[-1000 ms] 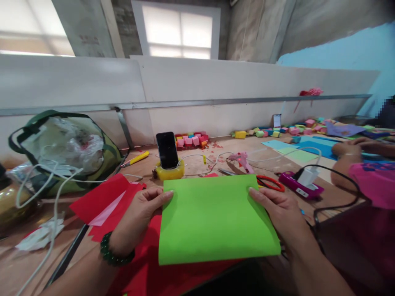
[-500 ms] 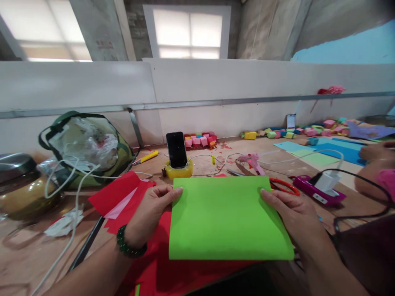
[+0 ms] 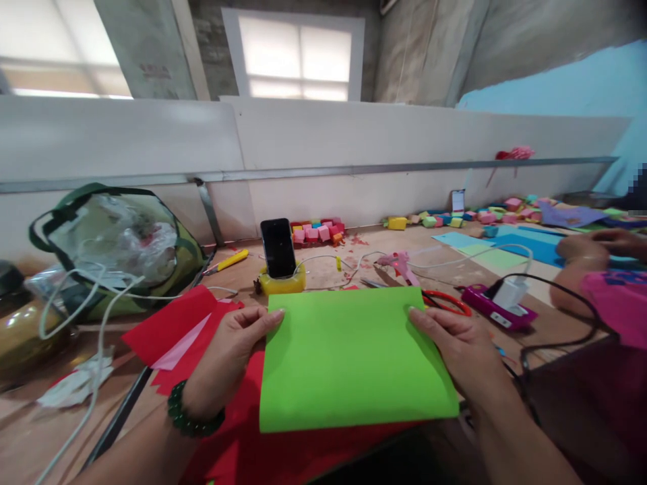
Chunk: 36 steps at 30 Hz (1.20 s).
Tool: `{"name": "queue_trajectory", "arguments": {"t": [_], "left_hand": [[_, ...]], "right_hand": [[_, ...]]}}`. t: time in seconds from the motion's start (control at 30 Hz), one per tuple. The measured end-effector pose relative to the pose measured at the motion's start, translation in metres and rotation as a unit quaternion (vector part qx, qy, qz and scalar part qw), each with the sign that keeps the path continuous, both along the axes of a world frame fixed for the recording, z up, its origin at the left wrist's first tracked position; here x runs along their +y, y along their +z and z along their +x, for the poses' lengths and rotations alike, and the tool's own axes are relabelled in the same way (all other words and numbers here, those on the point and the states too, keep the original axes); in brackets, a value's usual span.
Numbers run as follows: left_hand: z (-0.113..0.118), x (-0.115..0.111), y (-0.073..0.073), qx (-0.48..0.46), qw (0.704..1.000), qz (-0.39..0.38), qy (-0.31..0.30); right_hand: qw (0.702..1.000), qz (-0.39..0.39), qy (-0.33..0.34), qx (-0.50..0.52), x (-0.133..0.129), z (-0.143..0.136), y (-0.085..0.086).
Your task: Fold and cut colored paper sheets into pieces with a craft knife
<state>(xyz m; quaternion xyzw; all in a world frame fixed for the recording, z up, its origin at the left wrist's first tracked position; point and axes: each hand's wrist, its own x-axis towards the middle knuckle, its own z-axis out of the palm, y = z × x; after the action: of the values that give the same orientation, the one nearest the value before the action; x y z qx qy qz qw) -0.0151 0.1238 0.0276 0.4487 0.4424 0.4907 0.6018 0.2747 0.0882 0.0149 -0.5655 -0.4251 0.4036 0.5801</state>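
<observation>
A bright green sheet of paper (image 3: 348, 364) is held up between my two hands, its lower edge curving round as if bent under. My left hand (image 3: 235, 343) pinches the upper left corner, thumb on top; a dark green bead bracelet (image 3: 189, 411) circles that wrist. At the upper right corner my right hand (image 3: 457, 337) grips the same sheet with thumb in front and fingers behind. Beneath it lies red paper (image 3: 237, 444), partly covered by the green sheet. Just behind the sheet's right corner show the red scissor handles (image 3: 449, 302).
Behind the sheet stand a phone (image 3: 279, 248) in a yellow holder, a pink glue gun (image 3: 399, 266) and a yellow cutter knife (image 3: 230, 261). A purple power strip (image 3: 498, 310) with cables sits right. A bag (image 3: 126, 249) stands left. A co-worker's hands (image 3: 589, 249) are at far right.
The view has swung slightly to the right, so the table's things appear shifted left. Both hands keep the same hold on the green paper.
</observation>
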Motion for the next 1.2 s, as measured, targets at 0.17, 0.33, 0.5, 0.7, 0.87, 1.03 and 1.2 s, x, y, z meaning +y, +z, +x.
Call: {"name": "queue_trajectory", "arguments": {"t": [0.17, 0.33, 0.5, 0.7, 0.87, 1.03, 1.2], "left_hand": [[-0.002, -0.001, 0.001, 0.016, 1.000, -0.002, 0.006], [0.000, -0.002, 0.004, 0.008, 1.000, 0.003, 0.010], [-0.002, -0.002, 0.004, -0.002, 1.000, 0.010, 0.014], [-0.002, -0.002, 0.008, -0.009, 0.999, 0.026, 0.019], [-0.002, -0.003, 0.007, -0.006, 0.998, 0.053, 0.019], [-0.009, 0.005, 0.007, 0.054, 0.997, 0.052, 0.025], [-0.027, 0.018, 0.003, 0.217, 0.974, 0.052, -0.028]], "right_hand": [[1.000, 0.001, 0.011, -0.006, 0.000, -0.001, 0.001], [1.000, 0.001, 0.009, -0.002, 0.001, -0.001, 0.000], [0.999, 0.007, 0.005, -0.032, 0.002, -0.001, 0.003], [0.998, 0.025, -0.016, -0.055, 0.005, -0.003, 0.008], [0.999, 0.011, -0.003, -0.044, 0.006, -0.005, 0.009], [0.992, 0.023, 0.060, -0.113, 0.018, -0.005, 0.009], [0.938, 0.013, 0.184, -0.293, 0.049, -0.003, 0.008]]}}
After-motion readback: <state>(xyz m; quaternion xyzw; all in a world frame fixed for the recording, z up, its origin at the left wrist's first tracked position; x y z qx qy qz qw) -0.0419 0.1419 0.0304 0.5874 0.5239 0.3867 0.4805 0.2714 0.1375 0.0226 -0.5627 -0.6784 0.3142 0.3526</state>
